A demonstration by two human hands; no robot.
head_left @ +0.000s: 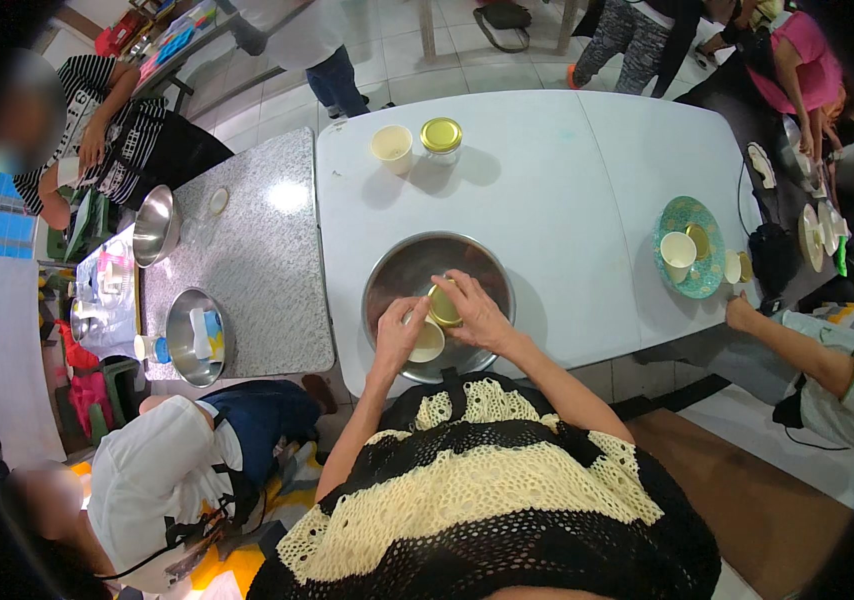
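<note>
A large steel bowl point(402, 265) sits on the white table point(567, 180) right in front of me. My left hand point(399, 332) holds a pale yellow paper cup point(428, 345) over the bowl's near side. My right hand point(474, 311) grips a small jar with a gold lid point(442, 305), tilted just above the cup. What is inside the cup and jar cannot be made out.
A second paper cup point(392, 147) and a gold-lidded jar point(441, 137) stand at the table's far edge. A teal plate point(707, 215) with a cup point(678, 253) lies at right, near another person's hand point(739, 312). Steel bowls point(155, 226) point(185, 335) rest on the granite counter point(257, 250) at left. People surround the tables.
</note>
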